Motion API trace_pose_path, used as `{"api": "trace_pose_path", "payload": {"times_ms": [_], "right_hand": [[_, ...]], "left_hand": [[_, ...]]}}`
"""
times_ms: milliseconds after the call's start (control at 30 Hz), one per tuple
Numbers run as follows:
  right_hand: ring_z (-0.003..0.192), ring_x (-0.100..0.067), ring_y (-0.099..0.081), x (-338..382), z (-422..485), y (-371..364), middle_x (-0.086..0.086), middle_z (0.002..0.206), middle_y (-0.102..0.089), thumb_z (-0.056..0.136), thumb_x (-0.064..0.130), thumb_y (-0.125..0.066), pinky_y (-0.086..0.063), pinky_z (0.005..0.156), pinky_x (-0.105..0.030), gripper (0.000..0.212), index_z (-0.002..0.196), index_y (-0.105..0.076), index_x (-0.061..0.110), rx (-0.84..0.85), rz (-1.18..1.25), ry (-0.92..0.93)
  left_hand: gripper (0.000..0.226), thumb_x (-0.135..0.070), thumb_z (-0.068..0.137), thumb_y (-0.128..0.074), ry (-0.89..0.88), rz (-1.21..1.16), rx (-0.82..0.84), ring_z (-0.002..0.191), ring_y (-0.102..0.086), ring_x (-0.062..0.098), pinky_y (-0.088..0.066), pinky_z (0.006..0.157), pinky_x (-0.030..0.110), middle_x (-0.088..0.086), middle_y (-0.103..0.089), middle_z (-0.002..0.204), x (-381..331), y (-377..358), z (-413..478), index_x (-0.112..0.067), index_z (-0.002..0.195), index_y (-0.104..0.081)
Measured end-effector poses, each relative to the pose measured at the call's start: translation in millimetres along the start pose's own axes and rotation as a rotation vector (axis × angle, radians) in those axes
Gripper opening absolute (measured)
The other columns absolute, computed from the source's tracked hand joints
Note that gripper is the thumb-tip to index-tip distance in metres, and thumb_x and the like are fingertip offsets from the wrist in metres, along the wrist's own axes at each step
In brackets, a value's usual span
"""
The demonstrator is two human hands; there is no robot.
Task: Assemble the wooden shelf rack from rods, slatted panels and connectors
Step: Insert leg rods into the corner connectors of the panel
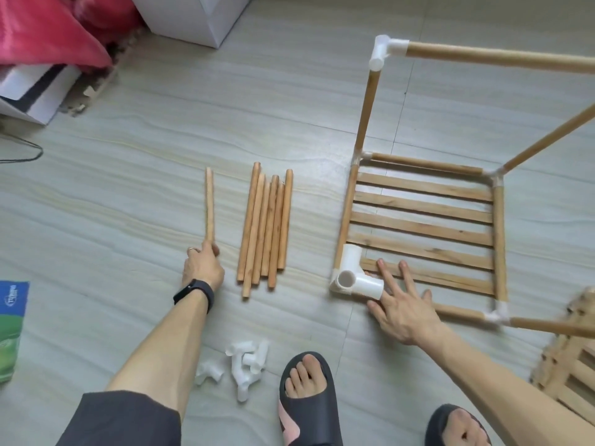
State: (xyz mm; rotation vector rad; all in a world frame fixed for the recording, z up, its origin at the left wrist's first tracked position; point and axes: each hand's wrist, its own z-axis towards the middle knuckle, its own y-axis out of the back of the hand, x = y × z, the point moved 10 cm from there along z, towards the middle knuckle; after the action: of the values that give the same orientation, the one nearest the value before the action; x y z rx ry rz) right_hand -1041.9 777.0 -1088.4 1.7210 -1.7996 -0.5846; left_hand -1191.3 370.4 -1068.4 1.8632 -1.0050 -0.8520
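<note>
1. The left hand (pixel 203 263) is curling its fingers round the near end of a single pale round wooden rod (pixel 209 204). The rest of the rod is lying on the floor, pointing away from the grip, and it is probably picked out as the next piece to fit.
2. Just right of that grip, a bundle of loose brown wooden rods (pixel 265 230) is lying side by side, apart from the held one and within easy reach.
3. The right hand (pixel 399 304) is pressing down with fingers spread and straight, gripping nothing. Its fingertips are resting on the nearest slats of the wooden slatted panel (pixel 425 220), seemingly to steady the half-built frame.
4. Touching that hand between thumb and forefinger, the white plastic three-way corner connector (pixel 354 278) is sitting with one open socket facing upward, likely ready for the rod.
5. Nearer the person than both hands, a heap of spare white plastic connectors (pixel 246 365) is lying on the grey tiled floor (pixel 128 188).
</note>
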Motion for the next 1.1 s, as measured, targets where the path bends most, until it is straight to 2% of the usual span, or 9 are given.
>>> {"api": "trace_pose_path", "payload": {"times_ms": [167,333,467,600,733,833,967,1033,1100], "right_hand": [[0.156,-0.028,-0.01,-9.3,-23.6,40.0,-0.005,0.17,-0.011,0.104,0.056,-0.034,-0.016,0.125,-0.048,0.071,0.162,-0.013,0.021,-0.204,0.409,-0.071],[0.115,-0.022,-0.063,-18.2,-100.1,107.6,-0.004,0.134,-0.064,0.101,0.054,-0.047,-0.048,0.1,-0.04,0.056,0.146,-0.047,0.019,-0.484,1.09,-0.128],[0.089,-0.018,-0.073,-13.3,-167.5,149.0,-0.003,0.106,-0.073,0.091,0.062,-0.056,-0.055,0.075,-0.033,0.052,0.126,-0.058,0.023,-0.555,1.464,0.036],[0.067,-0.016,-0.065,-2.7,-223.7,175.7,-0.003,0.092,-0.069,0.075,0.062,-0.07,-0.051,0.06,-0.028,0.062,0.123,-0.061,0.024,-0.591,1.683,0.199],[0.057,-0.016,-0.058,-4.7,-256.2,183.5,-0.006,0.079,-0.065,0.085,0.051,-0.068,-0.049,0.053,-0.024,0.04,0.11,-0.071,0.02,-0.667,1.887,0.289],[0.057,-0.017,-0.061,-24.0,-270.0,165.8,-0.006,0.073,-0.065,0.095,0.043,-0.064,-0.052,0.054,-0.027,0.031,0.094,-0.075,0.014,-0.782,1.985,0.183],[0.056,-0.017,-0.061,-46.1,-272.1,127.2,-0.005,0.071,-0.066,0.097,0.038,-0.065,-0.051,0.055,-0.028,0.027,0.087,-0.072,0.014,-0.823,2.103,0.042],[0.056,-0.017,-0.06,-50.1,-267.3,111.0,-0.006,0.071,-0.066,0.097,0.036,-0.065,-0.05,0.055,-0.028,0.026,0.085,-0.072,0.013,-0.804,2.13,-0.01],[0.055,-0.017,-0.059,-53.1,-262.1,99.0,-0.007,0.069,-0.065,0.097,0.033,-0.064,-0.049,0.055,-0.028,0.027,0.085,-0.072,0.011,-0.793,2.142,-0.042]], "left_hand": [[0.019,-0.017,0.098,-0.058,0.016,-0.466,0.056,0.097,-0.062,0.03,-0.053,0.072,0.034,0.01,-0.063,0.11,-32.8,29.2,-35.2,-0.017,0.113,-0.046],[0.048,-0.006,0.094,-0.068,-0.179,-0.88,0.27,0.103,-0.069,0.025,-0.058,0.088,0.039,0.013,-0.068,0.121,-88.8,72.0,-88.9,-0.009,0.14,-0.053],[0.039,-0.012,0.094,-0.069,-0.56,-0.77,0.191,0.103,-0.068,0.017,-0.059,0.085,0.037,-0.002,-0.071,0.112,-147.9,133.5,-166.6,-0.03,0.129,-0.065],[0.038,-0.011,0.095,-0.066,-0.951,-0.541,0.028,0.093,-0.064,0.005,-0.054,0.088,0.032,-0.012,-0.068,0.106,-205.1,175.0,-255.0,-0.037,0.123,-0.068],[0.039,-0.014,0.096,-0.064,-1.191,-0.313,-0.023,0.1,-0.057,0.004,-0.051,0.088,0.022,-0.014,-0.059,0.112,-244.0,173.0,-317.2,-0.04,0.125,-0.067],[0.038,-0.021,0.093,-0.067,-1.126,-0.448,-0.047,0.108,-0.056,-0.001,-0.047,0.092,0.018,-0.015,-0.056,0.117,-248.6,170.8,-319.0,-0.042,0.124,-0.065],[0.029,-0.032,0.097,-0.063,-0.668,-0.794,0.073,0.121,-0.052,0.013,-0.051,0.099,0.041,-0.007,-0.056,0.125,-229.2,134.5,-268.0,-0.03,0.126,-0.057],[0.019,-0.038,0.1,-0.058,-0.613,-0.788,0.148,0.12,-0.056,0.015,-0.049,0.1,0.036,-0.006,-0.062,0.121,-229.1,107.1,-260.8,-0.03,0.117,-0.058],[0.015,-0.037,0.103,-0.053,-0.614,-0.774,0.148,0.103,-0.062,0.014,-0.047,0.083,0.026,-0.008,-0.067,0.1,-229.9,91.5,-262.4,-0.025,0.099,-0.062]]}}
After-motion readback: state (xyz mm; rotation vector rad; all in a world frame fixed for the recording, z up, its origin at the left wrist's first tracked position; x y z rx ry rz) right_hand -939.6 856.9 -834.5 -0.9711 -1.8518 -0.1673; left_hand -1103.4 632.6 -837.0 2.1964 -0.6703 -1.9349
